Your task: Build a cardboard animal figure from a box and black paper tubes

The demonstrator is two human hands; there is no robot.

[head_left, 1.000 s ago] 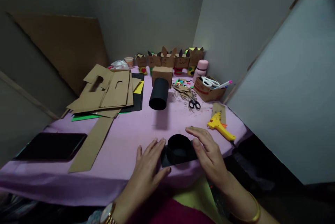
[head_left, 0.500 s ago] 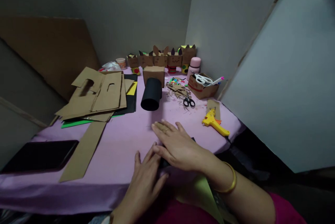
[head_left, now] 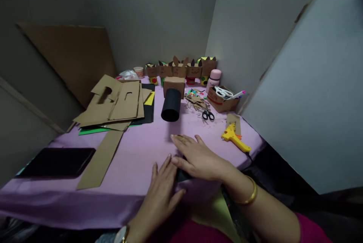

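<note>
While covering much of the black paper piece (head_left: pixel 182 175) at lower centre of the frame with an outstretched right hand (head_left: pixel 196 158), rests a loosely spread left hand (head_left: pixel 163 187) near its left edge, gripping nothing visibly. Probably light, easily creased; best held by flat edges.

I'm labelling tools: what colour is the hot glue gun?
Yellow hot glue gun, seen in head view.

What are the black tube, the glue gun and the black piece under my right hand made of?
Black tube: probably paper or card, matte, with a thin rim.
Glue gun: likely hard plastic, smooth yellow, with a moulded look.
Black piece: perhaps card, but your right hand hides most of it.
</note>
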